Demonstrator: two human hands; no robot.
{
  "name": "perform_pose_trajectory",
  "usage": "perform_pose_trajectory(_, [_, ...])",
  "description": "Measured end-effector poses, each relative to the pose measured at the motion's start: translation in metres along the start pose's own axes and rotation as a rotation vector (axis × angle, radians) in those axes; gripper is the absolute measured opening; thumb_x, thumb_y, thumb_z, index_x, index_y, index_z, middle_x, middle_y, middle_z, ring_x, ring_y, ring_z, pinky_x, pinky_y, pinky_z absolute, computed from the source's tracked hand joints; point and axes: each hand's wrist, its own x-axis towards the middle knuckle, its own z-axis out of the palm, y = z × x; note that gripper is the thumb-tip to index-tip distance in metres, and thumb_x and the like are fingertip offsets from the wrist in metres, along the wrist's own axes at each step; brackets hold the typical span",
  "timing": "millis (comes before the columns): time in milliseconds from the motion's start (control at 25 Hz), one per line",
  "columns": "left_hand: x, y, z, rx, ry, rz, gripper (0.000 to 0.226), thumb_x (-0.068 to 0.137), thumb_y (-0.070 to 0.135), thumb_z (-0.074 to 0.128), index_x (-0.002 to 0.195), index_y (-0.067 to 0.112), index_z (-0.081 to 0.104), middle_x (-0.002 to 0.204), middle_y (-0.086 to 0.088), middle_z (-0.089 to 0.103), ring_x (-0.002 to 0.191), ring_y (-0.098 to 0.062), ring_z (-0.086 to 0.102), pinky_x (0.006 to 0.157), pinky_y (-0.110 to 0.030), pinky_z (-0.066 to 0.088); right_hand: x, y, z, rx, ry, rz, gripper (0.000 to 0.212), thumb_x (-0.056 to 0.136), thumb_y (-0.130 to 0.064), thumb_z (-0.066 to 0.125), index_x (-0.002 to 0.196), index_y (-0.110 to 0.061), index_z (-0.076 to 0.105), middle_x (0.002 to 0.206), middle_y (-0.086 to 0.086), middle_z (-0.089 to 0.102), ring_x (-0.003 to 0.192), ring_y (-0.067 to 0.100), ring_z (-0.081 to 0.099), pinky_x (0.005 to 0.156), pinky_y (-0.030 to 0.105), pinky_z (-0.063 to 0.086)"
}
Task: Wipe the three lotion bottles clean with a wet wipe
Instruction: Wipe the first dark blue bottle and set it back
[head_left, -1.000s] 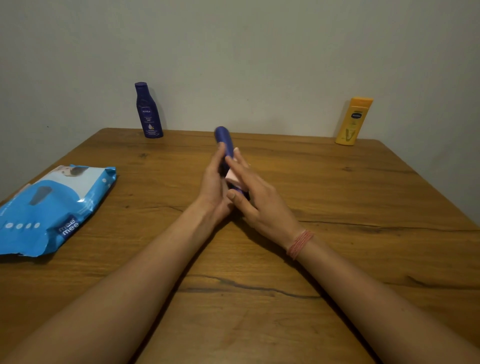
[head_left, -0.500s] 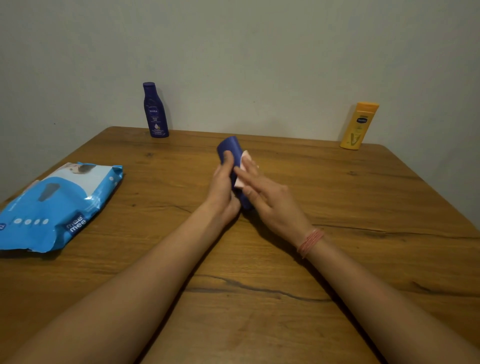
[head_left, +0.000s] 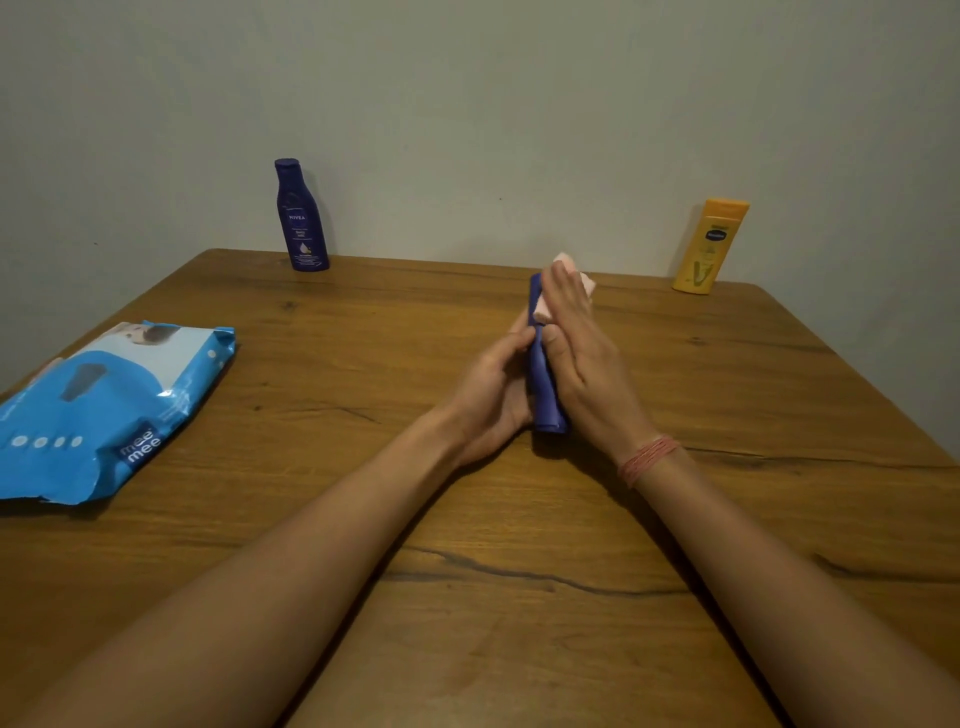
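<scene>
I sit at a wooden table (head_left: 519, 649), both forearms reaching toward its centre. My left hand (head_left: 491, 387) curls around the near half of a dark blue lotion bottle (head_left: 543, 384), gripping it so it points away from me toward twelve o'clock, its near end resting on the wood. My right hand (head_left: 582, 358) lies flat against the bottle's right side, fingers straight and together, pressing a folded pale pink wet wipe (head_left: 569, 283) against the far end. The wipe shows beyond my fingertips and beside the bottle's top. A band of pink thread (head_left: 649, 460) circles my right wrist.

At eleven o'clock, against the wall, a second dark blue bottle (head_left: 301, 218) stands upright. At one o'clock, also by the wall, a yellow bottle (head_left: 709, 247) stands upright. At nine o'clock a blue wipes packet (head_left: 98, 410) lies flat near the table's left edge, well apart from my hands.
</scene>
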Motion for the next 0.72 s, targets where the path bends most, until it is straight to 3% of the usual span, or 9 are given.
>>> perform_pose_trajectory(80, [0.001,0.000,-0.003,-0.067,0.068,0.049,0.044,0.106,0.021,0.031,0.149,0.017,0.040,0.145,-0.013,0.052,0.130,-0.024,0.053,0.110,-0.039,0.043,-0.002,-0.003,0.002,-0.007,-0.018,-0.034,0.050,0.103,-0.013,0.038,0.151,-0.017,0.026,0.158,-0.004,0.018,0.148,0.008,0.014,0.121,0.029,0.017])
perform_pose_trajectory(240, [0.002,0.020,-0.031,-0.167,0.312,0.072,0.048,0.101,0.036,0.047,0.142,0.010,0.048,0.114,-0.016,0.063,0.098,-0.024,0.064,0.089,-0.036,0.054,-0.009,-0.022,0.020,-0.064,-0.226,-0.148,0.051,0.093,-0.005,0.057,0.140,-0.023,0.048,0.149,-0.003,0.044,0.139,0.007,0.036,0.115,0.032,0.033])
perform_pose_trajectory(360, [0.001,0.029,-0.036,-0.165,0.319,0.123,0.050,0.092,0.029,0.061,0.138,0.016,0.050,0.102,-0.011,0.062,0.082,-0.019,0.062,0.076,-0.031,0.053,-0.012,-0.028,0.018,0.015,-0.153,-0.210,0.033,0.091,-0.008,0.062,0.122,-0.020,0.064,0.125,-0.003,0.065,0.117,0.005,0.059,0.099,0.031,0.050])
perform_pose_trajectory(440, [0.003,0.027,-0.033,-0.161,0.319,0.154,0.037,0.092,0.020,0.064,0.126,0.012,0.054,0.096,-0.009,0.059,0.081,-0.019,0.060,0.084,-0.034,0.053,-0.012,-0.028,0.014,0.122,-0.010,-0.112,0.027,0.092,-0.014,0.059,0.118,-0.019,0.066,0.115,-0.010,0.066,0.103,0.001,0.063,0.090,0.027,0.054])
perform_pose_trajectory(560, [0.005,0.021,-0.029,-0.090,0.331,0.169,0.034,0.093,0.019,0.064,0.122,0.007,0.050,0.101,-0.012,0.061,0.097,-0.027,0.063,0.107,-0.049,0.045,-0.007,-0.024,0.011,0.298,0.115,0.133,0.022,0.094,-0.018,0.059,0.115,-0.020,0.064,0.110,-0.011,0.067,0.100,0.000,0.062,0.084,0.022,0.054])
perform_pose_trajectory(720, [0.006,0.013,-0.017,0.011,0.319,0.169,0.036,0.101,0.029,0.051,0.130,0.008,0.048,0.110,-0.017,0.059,0.102,-0.029,0.061,0.104,-0.049,0.044,-0.003,-0.012,0.009,0.444,0.100,0.370,0.016,0.096,-0.022,0.055,0.109,-0.021,0.065,0.103,-0.006,0.069,0.097,0.008,0.065,0.086,0.032,0.055])
